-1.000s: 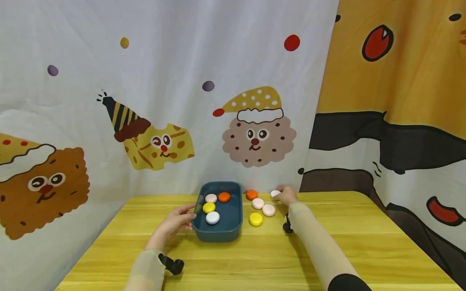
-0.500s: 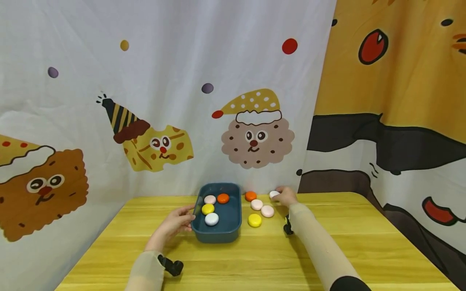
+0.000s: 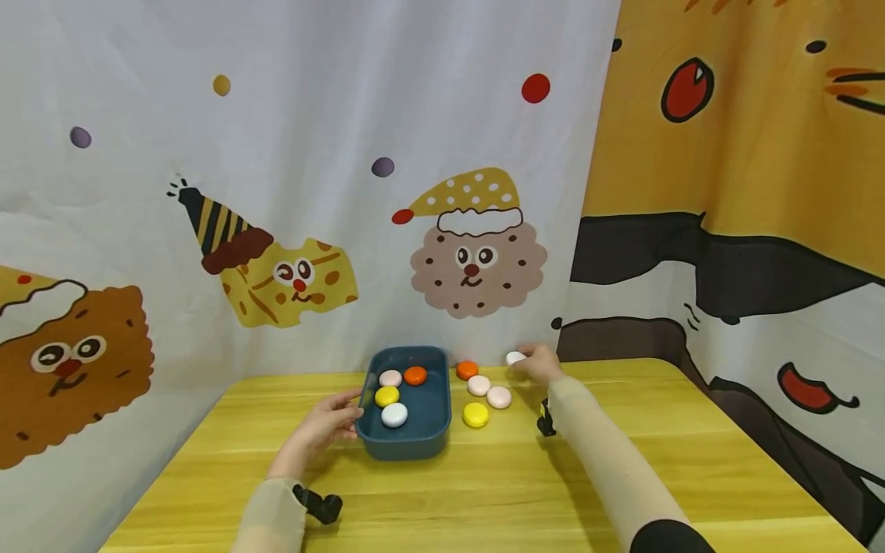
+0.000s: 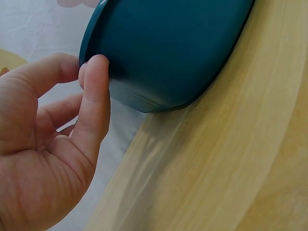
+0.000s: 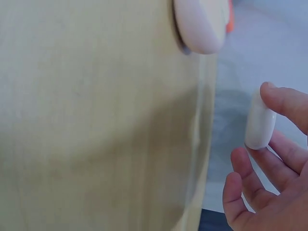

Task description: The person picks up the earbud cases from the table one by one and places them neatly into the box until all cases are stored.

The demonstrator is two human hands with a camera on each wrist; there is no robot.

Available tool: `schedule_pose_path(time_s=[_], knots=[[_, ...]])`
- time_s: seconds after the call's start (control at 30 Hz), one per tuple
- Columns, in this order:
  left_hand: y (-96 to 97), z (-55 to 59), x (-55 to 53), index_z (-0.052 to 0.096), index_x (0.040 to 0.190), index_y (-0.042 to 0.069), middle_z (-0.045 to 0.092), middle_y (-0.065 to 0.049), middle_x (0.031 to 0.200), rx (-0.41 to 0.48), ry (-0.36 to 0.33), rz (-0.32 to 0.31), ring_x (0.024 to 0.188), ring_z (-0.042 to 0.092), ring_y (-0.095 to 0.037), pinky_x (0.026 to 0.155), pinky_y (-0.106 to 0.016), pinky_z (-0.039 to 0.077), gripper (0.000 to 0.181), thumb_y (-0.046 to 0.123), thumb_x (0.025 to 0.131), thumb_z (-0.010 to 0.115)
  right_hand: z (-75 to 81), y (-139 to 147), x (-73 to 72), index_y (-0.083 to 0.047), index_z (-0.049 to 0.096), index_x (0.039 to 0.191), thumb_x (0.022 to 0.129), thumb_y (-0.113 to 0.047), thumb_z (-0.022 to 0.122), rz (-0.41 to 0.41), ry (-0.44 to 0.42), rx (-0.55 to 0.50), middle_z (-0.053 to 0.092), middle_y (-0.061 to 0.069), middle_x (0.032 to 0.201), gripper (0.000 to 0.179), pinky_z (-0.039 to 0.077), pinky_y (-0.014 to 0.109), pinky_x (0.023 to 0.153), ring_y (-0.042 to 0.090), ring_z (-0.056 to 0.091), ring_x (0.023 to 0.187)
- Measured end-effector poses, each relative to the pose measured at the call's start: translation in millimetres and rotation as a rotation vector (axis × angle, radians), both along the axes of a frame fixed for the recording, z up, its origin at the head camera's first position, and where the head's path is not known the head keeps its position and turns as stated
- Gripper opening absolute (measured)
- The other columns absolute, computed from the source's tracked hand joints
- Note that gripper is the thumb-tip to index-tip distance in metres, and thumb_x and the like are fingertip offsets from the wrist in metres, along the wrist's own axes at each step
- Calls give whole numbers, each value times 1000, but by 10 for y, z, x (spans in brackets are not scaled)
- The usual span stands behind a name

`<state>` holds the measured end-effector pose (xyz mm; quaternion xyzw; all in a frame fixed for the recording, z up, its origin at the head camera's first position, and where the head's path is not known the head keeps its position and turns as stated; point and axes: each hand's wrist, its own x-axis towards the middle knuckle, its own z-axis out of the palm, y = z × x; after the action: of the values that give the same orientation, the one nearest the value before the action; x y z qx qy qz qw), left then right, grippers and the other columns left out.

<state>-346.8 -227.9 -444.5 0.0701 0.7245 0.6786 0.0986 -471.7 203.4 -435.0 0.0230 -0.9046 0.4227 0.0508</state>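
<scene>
My right hand pinches a white rounded disc between thumb and fingers at the back of the table. In the right wrist view this white disc stands edge-on, apart from the tabletop. At the table's middle is a dark blue-green plastic bin; my left hand holds its left rim, the thumb against the wall. Inside lie a pale pink disc, an orange disc, a yellow disc and a white disc.
Right of the bin lie an orange disc, two pale pink discs and a yellow disc on the wooden table. A curtain printed with cartoon figures hangs directly behind the table's back edge.
My right hand has lifted the white disc slightly from the table's back edge. The left hand stays at the bin. The whole head view has shifted a little left.
</scene>
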Motion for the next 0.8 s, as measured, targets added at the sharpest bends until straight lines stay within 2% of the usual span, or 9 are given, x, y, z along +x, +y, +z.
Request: schedule_pose_path(time_s=[0.27, 0.4, 0.6, 0.8], knots=[[1, 27, 13, 30, 148, -6, 50, -18, 100, -18, 8, 2, 66, 55, -14, 65, -30, 57, 59, 6, 96, 55, 171, -37, 87, 5, 66, 116, 77, -9, 75, 66, 48, 33, 64, 22, 115, 42, 47, 47, 92, 34, 57, 105], [-11, 12, 14, 29, 148, -6, 50, -18, 102, -14, 5, -11, 67, 55, -13, 65, -30, 57, 59, 6, 96, 55, 247, -50, 151, 4, 67, 115, 78, -9, 75, 84, 45, 19, 65, 20, 115, 40, 47, 46, 91, 32, 57, 105], [-32, 14, 5, 28, 149, -6, 50, -18, 105, -9, 11, -16, 66, 55, -12, 63, -27, 56, 59, 6, 97, 54, 371, -64, 219, 2, 65, 121, 79, -12, 76, 80, 19, 5, 63, 19, 119, 46, 47, 44, 92, 32, 56, 108], [-18, 12, 18, 28, 149, -6, 51, -17, 102, -12, 9, -15, 66, 55, -13, 64, -28, 56, 62, 8, 96, 57, 386, -40, 246, 2, 65, 120, 78, -12, 76, 79, 31, 23, 64, 18, 118, 45, 47, 44, 91, 31, 57, 106]])
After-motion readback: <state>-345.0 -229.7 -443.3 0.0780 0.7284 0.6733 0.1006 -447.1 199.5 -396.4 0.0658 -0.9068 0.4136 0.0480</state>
